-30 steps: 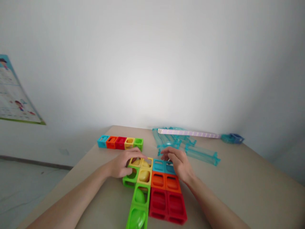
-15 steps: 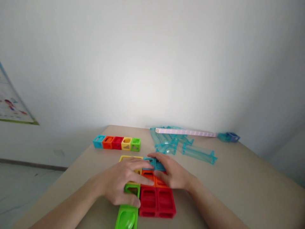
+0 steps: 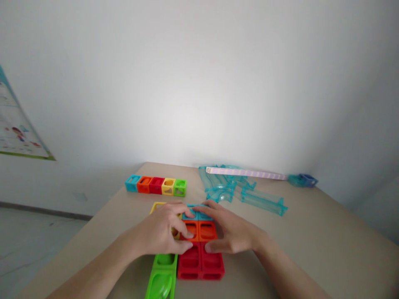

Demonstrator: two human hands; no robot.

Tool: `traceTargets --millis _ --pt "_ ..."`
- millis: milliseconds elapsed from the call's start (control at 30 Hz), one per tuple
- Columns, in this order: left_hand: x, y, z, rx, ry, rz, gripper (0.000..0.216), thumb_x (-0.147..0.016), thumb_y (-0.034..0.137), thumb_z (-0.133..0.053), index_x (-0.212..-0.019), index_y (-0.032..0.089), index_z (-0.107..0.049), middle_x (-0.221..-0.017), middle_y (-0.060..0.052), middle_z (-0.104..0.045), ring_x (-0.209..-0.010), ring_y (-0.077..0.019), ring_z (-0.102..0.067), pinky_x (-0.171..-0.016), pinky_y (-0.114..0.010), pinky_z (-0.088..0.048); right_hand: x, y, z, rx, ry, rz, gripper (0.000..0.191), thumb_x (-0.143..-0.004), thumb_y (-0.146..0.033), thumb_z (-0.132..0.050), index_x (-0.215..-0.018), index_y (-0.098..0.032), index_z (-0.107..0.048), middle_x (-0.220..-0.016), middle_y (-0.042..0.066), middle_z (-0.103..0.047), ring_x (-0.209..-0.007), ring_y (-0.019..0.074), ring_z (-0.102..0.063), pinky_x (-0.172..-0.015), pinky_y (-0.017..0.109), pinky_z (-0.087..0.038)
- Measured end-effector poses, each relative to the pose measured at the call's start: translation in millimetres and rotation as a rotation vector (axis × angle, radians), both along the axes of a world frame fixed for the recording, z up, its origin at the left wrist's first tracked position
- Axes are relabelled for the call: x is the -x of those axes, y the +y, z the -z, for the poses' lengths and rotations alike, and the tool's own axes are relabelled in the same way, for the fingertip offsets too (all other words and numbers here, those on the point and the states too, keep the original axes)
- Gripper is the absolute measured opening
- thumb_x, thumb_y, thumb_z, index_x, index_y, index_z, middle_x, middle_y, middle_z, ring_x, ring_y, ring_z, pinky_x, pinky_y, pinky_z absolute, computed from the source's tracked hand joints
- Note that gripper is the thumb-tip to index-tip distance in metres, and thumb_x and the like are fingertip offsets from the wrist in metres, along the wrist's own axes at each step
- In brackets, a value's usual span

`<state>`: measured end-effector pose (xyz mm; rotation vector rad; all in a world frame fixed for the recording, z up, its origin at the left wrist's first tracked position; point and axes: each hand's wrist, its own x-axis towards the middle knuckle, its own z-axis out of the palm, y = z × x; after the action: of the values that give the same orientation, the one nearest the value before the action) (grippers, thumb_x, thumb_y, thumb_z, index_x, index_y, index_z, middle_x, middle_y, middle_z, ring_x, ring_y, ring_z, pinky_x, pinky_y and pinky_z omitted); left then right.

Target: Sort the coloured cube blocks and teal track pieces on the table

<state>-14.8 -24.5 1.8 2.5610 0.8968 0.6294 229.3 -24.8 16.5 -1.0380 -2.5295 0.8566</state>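
Note:
A flat cluster of hollow plastic blocks lies on the beige table point(image 3: 311, 232): green blocks point(image 3: 162, 274) at the near left, red blocks point(image 3: 201, 263), orange blocks point(image 3: 199, 229), blue blocks point(image 3: 196, 214) and yellow blocks point(image 3: 156, 206) mostly under my hand. My left hand point(image 3: 162, 234) lies over the yellow and green blocks, fingers curled onto the orange ones. My right hand point(image 3: 229, 230) presses on the cluster's right side, fingers spread over the blue and orange blocks, thumb on the red.
A separate row of blue, orange, red, yellow and green blocks point(image 3: 156, 185) sits at the far left of the table. Clear teal track pieces point(image 3: 246, 193) and a long pale strip point(image 3: 246, 172) lie at the back right. A poster point(image 3: 15, 128) hangs on the left wall.
Both hands have come back from the cluster's far end and now lie over its middle. The cluster has shifted slightly left in view.

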Motion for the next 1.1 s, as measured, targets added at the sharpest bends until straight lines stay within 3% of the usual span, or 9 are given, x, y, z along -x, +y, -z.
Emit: traceTargets --millis 167,267,367,567,767,900,1100 --pt "2 1 -3.0 0.009 0.016 -0.072 0.011 -0.068 0.035 -0.073 -0.077 0.031 -0.079 -0.108 -0.001 -0.065 -0.098 -0.0194 -0.062 -0.089 -0.031 -0.045 1 -2 2.8 -0.049 -0.077 0.118 0.101 -0.063 -0.046 -0.076 -0.146 -0.013 -0.029 -0.144 0.017 -0.039 -0.130 0.0321 -0.040 -0.109 0.042 -0.030" --pt "7 3 -5.9 0.009 0.032 -0.099 0.012 -0.069 0.035 -0.073 -0.078 0.031 -0.079 -0.107 -0.001 -0.065 -0.099 -0.0199 -0.061 -0.089 -0.031 -0.044 3 -3 2.9 -0.079 -0.123 0.181 0.097 -0.064 -0.051 -0.074 -0.144 -0.013 -0.034 -0.140 0.017 -0.044 -0.124 0.0324 -0.046 -0.105 0.044 -0.035" --pt "10 5 -4.7 0.000 0.024 -0.080 0.011 -0.070 0.032 -0.073 -0.078 0.030 -0.079 -0.108 -0.001 -0.065 -0.100 -0.0196 -0.060 -0.090 -0.031 -0.044 4 -4 1.9 -0.132 -0.149 0.175 0.091 -0.063 -0.049 -0.073 -0.141 -0.015 -0.040 -0.132 0.016 -0.051 -0.116 0.0315 -0.052 -0.100 0.043 -0.040" --pt "18 12 1.5 -0.016 0.000 -0.009 0.011 -0.067 0.028 -0.074 -0.077 0.029 -0.079 -0.108 -0.003 -0.065 -0.098 -0.0192 -0.061 -0.091 -0.031 -0.044 0 -3 -2.0 -0.169 -0.174 0.110 0.099 -0.050 -0.047 -0.080 -0.136 -0.016 -0.045 -0.124 0.014 -0.056 -0.107 0.0315 -0.056 -0.095 0.040 -0.043" --pt "29 20 1.7 0.019 -0.022 0.047 0.010 -0.068 0.026 -0.074 -0.076 0.027 -0.078 -0.106 -0.004 -0.065 -0.097 -0.0194 -0.061 -0.088 -0.031 -0.047 -4 -5 -6.3 -0.219 -0.131 0.093 0.055 -0.065 -0.033 -0.068 -0.118 -0.020 -0.059 -0.107 0.008 -0.061 -0.094 0.0252 -0.059 -0.087 0.035 -0.044" --pt "31 22 2.6 0.021 -0.026 0.060 0.012 -0.066 0.025 -0.075 -0.077 0.026 -0.078 -0.108 -0.004 -0.063 -0.099 -0.0196 -0.060 -0.090 -0.031 -0.047 -2 -7 -6.5 -0.219 -0.077 0.080 0.058 -0.065 -0.026 -0.066 -0.122 -0.020 -0.056 -0.112 0.009 -0.056 -0.093 0.0238 -0.058 -0.086 0.034 -0.045" --pt "30 21 1.0 0.010 -0.010 0.072 0.010 -0.067 0.026 -0.074 -0.076 0.026 -0.078 -0.107 -0.004 -0.063 -0.099 -0.0195 -0.059 -0.091 -0.032 -0.045 0 -6 -7.7 -0.233 0.009 -0.029 0.054 -0.066 -0.018 -0.062 -0.120 -0.019 -0.057 -0.122 0.009 -0.052 -0.108 0.0242 -0.053 -0.097 0.034 -0.039"
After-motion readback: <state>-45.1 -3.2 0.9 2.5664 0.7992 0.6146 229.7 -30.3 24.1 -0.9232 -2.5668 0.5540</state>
